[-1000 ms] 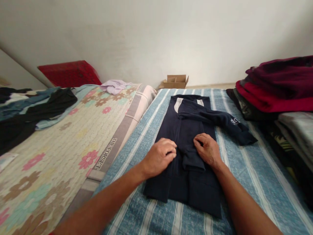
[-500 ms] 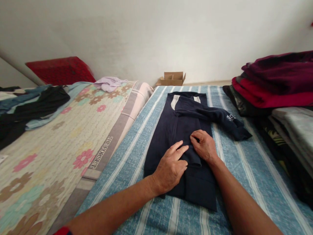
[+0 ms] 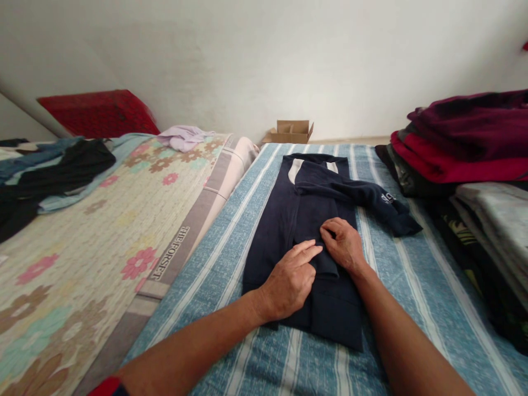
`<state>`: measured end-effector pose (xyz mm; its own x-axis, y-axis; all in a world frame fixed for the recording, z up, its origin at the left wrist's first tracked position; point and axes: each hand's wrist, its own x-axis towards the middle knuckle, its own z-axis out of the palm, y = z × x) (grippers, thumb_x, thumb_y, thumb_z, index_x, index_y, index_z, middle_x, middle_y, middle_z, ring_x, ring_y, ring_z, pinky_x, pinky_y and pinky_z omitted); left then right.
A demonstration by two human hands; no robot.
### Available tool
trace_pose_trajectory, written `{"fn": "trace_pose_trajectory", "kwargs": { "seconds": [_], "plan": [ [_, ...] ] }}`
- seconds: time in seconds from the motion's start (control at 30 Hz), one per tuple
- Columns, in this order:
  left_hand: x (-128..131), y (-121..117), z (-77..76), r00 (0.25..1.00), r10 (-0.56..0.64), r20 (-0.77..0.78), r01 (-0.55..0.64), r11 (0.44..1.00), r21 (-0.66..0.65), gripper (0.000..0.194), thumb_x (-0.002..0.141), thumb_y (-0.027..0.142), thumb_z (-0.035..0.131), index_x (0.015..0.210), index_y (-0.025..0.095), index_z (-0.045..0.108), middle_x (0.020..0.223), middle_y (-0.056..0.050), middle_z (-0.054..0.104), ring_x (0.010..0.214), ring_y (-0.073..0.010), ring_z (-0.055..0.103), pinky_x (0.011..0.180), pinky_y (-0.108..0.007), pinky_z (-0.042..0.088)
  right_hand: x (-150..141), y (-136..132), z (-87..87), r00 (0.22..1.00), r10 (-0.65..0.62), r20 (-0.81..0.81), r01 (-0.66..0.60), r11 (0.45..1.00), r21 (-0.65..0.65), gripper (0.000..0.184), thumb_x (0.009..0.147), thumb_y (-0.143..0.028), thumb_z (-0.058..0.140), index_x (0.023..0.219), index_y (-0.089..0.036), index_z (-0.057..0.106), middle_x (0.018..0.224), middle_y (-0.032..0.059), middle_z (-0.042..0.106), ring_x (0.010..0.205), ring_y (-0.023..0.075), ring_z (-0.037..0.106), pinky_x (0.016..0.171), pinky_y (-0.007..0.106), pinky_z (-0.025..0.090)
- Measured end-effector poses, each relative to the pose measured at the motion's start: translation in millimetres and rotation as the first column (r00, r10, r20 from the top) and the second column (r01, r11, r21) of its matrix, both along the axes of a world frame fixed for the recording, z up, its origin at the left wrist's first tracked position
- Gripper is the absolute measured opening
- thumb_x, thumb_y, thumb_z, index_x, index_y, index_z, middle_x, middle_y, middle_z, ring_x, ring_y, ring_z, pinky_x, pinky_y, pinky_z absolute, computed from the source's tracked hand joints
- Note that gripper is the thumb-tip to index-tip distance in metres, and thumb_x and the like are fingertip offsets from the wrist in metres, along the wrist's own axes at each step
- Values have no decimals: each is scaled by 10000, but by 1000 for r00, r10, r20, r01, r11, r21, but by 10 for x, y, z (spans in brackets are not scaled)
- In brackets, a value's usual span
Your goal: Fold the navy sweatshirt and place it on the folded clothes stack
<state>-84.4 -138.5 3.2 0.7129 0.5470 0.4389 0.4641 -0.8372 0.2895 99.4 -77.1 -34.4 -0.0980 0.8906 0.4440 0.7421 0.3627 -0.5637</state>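
Navy fabric, thick and soft like fleece, makes up the sweatshirt [image 3: 307,231], which lies lengthwise on the striped blue bed [image 3: 416,286], partly folded. One sleeve is folded down the middle, its cuff near the hem. The left hand [image 3: 289,283] rests flat on the near part, fingers loosely extended, gripping nothing. The right hand [image 3: 344,245] pinches the folded sleeve's edge with curled fingers. Farther off, the other sleeve [image 3: 371,201] trails right, with small white lettering. White panels show at the far collar. Right of it sits a pile of folded clothes [image 3: 462,154].
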Motion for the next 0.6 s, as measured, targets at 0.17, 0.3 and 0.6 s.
{"fn": "trace_pose_trajectory", "kwargs": {
  "seconds": [0.17,0.3,0.6],
  "plan": [
    [-11,11,46,996,30,80,-22,995,-98,195,837,78,440,681,139,542,1234,-168,569,1268,-257,412,1045,-442,385,-9,-8,18,1000,-17,0,17,1000,-1,183,826,-234,496,737,-219,655,852,34,662,823,184,575,760,295,426],
    [-63,24,149,980,126,154,-95,976,-195,157,807,62,456,713,160,534,1222,-136,584,1241,-231,443,1019,-435,405,-10,-17,30,1000,-16,-2,16,1000,-10,178,823,-224,497,745,-216,657,859,34,662,824,184,575,762,295,427],
    [-615,646,369,857,501,118,-488,864,-123,161,858,156,435,721,174,517,1173,-101,594,1139,-194,518,1001,-408,403,-9,-19,38,1000,-12,-16,12,1000,-21,170,820,-239,508,739,-219,656,865,29,663,829,184,576,769,299,431]
  ]
}}
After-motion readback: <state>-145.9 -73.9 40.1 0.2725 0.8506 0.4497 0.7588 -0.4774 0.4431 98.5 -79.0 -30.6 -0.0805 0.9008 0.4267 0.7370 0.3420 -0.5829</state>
